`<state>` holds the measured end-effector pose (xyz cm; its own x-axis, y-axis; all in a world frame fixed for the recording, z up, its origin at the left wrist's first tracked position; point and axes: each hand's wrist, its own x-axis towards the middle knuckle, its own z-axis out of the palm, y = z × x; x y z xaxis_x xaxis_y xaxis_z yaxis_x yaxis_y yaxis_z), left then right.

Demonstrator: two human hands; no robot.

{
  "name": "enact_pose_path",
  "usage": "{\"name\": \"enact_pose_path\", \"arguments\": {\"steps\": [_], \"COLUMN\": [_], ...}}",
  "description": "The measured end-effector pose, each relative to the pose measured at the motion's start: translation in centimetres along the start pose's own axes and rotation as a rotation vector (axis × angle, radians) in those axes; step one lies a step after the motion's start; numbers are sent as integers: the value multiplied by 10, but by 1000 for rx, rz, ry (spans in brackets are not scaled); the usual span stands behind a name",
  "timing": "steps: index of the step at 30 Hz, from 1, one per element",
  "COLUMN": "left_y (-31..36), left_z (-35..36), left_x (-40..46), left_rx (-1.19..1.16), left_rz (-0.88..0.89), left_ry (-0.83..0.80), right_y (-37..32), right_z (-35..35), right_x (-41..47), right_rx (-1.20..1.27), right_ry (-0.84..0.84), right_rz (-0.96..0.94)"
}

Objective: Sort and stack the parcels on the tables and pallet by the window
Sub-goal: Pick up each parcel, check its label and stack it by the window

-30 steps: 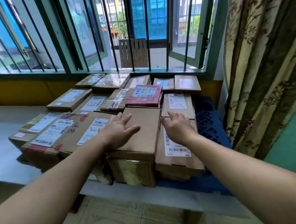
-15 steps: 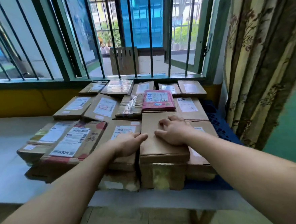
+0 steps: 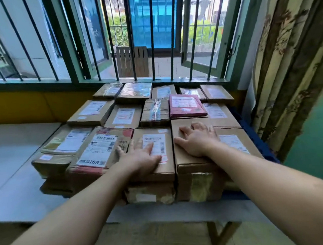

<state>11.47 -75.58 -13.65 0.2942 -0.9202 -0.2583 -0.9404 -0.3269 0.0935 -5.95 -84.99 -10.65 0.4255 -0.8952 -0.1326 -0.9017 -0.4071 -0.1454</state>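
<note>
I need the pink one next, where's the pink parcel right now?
The pink parcel lies on top of the stack, right of centre, beyond the right hand, beside a tape-wrapped brown box on its left.

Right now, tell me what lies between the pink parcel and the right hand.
Head view: only bare brown cardboard, the top of the box that the right hand rests on, running up to the pink parcel.

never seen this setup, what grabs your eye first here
A packed block of cardboard parcels below the barred window, with one pink parcel standing out near the back. In front, the left hand lies flat on a labelled box and the right hand on the plain box beside it.
</note>
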Motion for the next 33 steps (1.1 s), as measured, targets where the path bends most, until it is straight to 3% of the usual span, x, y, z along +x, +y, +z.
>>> {"name": "enact_pose_path", "arguments": {"steps": [13, 17, 21, 25, 33], "left_y": [-29, -86, -113, -110, -107], "left_z": [-7, -16, -7, -3, -4], "left_x": [2, 1, -5, -5, -3], "left_rx": [-65, -57, -66, -83, -82], "left_rz": [25, -113, -198, -191, -189], "left_ry": [69, 132, 90, 111, 74], "right_y": [-13, -51, -97, -115, -120], "right_z": [-11, -12, 11, 46, 51], "right_x": [-2, -14, -13, -2, 1], "right_rx": [6, 43, 52, 77, 42], "right_ry": [-25, 27, 20, -75, -73], "right_rz": [80, -64, -197, -94, -70]}}
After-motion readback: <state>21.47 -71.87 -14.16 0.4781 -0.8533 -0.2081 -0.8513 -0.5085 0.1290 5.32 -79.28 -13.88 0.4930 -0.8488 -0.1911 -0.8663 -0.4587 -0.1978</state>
